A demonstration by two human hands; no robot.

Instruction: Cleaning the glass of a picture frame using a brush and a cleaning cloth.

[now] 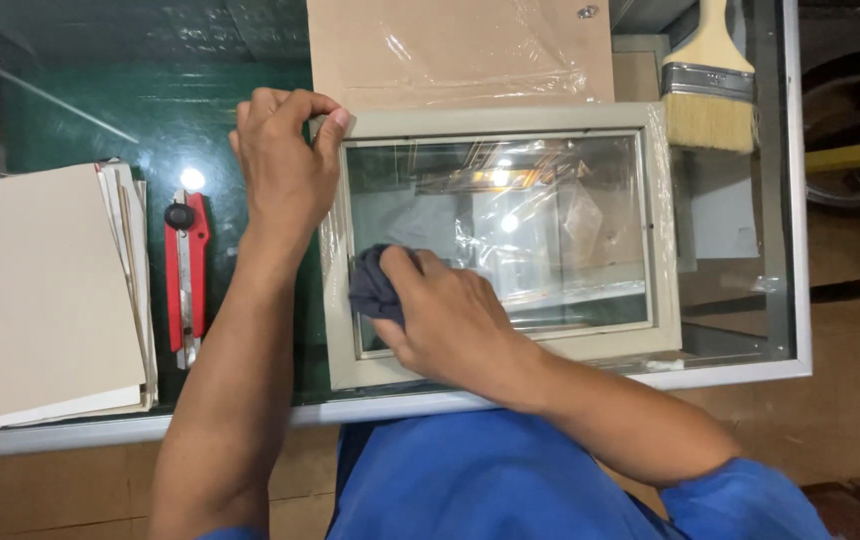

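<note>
Right now, left hand pinching pale picture frame corner, right hand clutching dark soft cloth on shiny glass pane, red box cutter near.

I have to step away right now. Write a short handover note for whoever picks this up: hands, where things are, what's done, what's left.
Left hand: fingers pinch the top-left corner of the frame, holding it flat on the glass table.
Right hand: presses a dark cloth on the lower-left of the frame's glass.
Nearby: red cutter and stack of boards to the left, brush at top right, cardboard behind the frame.
Done: cloth is on the pane at its lower left; how much is wiped cannot be told.
Left: probably the rest of the pane, centre and right.
</note>
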